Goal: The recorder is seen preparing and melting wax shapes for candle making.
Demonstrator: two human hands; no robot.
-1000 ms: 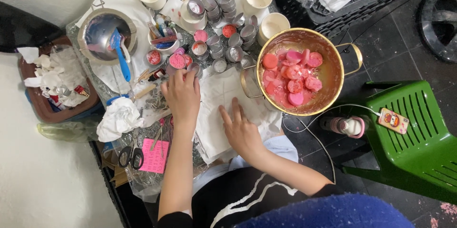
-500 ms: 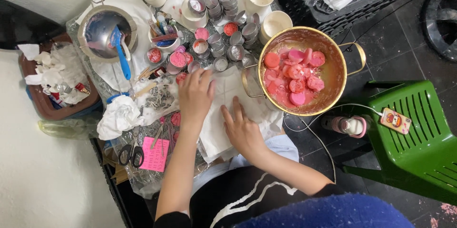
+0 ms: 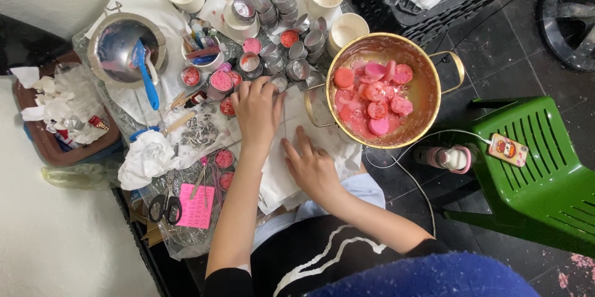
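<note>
I take the gold pot (image 3: 434, 95) of pink wax discs (image 3: 372, 92) as my landmark. Just left of it, my right hand (image 3: 313, 167) lies flat on the white paper towel (image 3: 279, 170), fingers spread and gripping nothing. My left hand (image 3: 257, 111) sits further left on the same towel, palm down, fingertips at the small metal tins (image 3: 291, 64) up-left of the pot; I cannot tell whether it pinches one. Scissors (image 3: 164, 206) lie far lower-left, beside a pink note (image 3: 197, 207)
</note>
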